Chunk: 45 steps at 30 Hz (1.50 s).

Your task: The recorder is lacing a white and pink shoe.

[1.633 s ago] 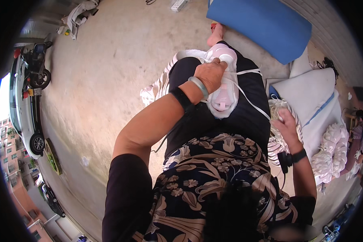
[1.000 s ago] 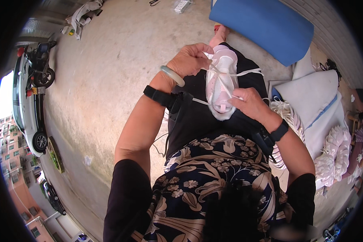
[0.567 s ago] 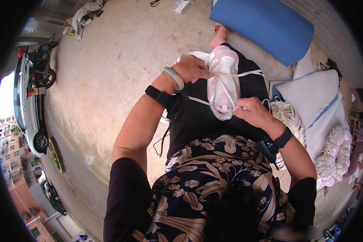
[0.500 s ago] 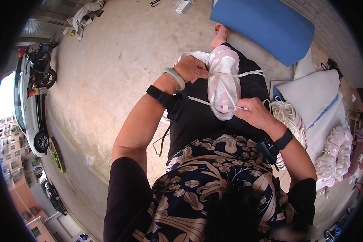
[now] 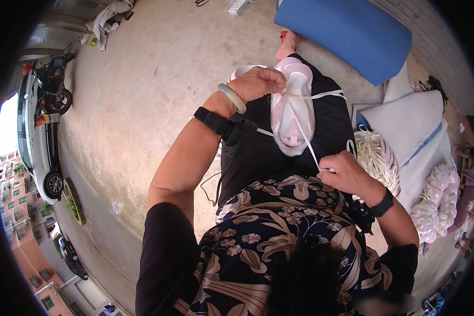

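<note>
A pink and white shoe upper lies lengthwise on my lap, its heel end toward me. My left hand is over the upper's left side near the toe, fingers pinched together at the lace holes; what sits between the fingertips is partly hidden. From there a white shoelace runs taut down to my right hand, closed round its end beside my right thigh. Another stretch of lace crosses the upper and trails over my right leg. A further lace end lies to the left of the upper.
To my right sit a bundle of white laces and a pile of pink-white uppers. A blue mat lies ahead at the right, with pale sheets below it. A motorbike and a car stand far left.
My right hand has pulled back toward me and slightly right, drawing the lace out long and straight. My left hand has shifted a little right and forward over the upper.
</note>
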### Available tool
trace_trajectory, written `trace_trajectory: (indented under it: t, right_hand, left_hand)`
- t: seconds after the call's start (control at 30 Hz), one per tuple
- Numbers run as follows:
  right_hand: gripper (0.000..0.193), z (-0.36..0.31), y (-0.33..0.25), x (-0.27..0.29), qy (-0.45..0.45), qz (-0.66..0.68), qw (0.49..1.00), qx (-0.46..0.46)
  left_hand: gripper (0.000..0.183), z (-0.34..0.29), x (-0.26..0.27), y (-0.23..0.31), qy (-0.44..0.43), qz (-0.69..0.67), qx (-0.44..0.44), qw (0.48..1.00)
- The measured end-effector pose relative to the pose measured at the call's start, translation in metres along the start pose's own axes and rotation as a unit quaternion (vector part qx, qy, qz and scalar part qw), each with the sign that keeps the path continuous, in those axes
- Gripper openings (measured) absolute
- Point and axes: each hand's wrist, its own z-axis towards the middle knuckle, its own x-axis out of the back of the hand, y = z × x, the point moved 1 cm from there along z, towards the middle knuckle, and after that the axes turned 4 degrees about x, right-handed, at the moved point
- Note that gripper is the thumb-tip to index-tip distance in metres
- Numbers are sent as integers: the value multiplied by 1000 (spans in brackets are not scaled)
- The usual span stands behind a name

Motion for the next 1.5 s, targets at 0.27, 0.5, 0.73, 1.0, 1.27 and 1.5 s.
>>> trace_trajectory:
  t: [0.27,0.5,0.73,1.0,1.27,1.5]
  right_hand:
    - [11,-22,-27,12,3,6,999,-36]
    - [12,-31,-29,8,-5,-22,999,-27]
    - [11,-63,-24,11,-40,-45,997,-56]
    - [9,-107,-36,21,-110,-102,985,-83]
    - [11,-101,-12,33,-137,2,984,-117]
    - [15,9,45,35,244,37,968,-47]
  left_hand:
    - [16,6,-13,-11,16,-41,46,998]
    - [8,6,-18,-12,64,-73,38,995]
    - [9,13,-16,-38,76,74,36,994]
    - [11,19,-22,-37,124,220,23,967]
    - [14,16,-25,-43,175,197,-11,965]
    - [18,8,-37,-28,271,258,-13,927]
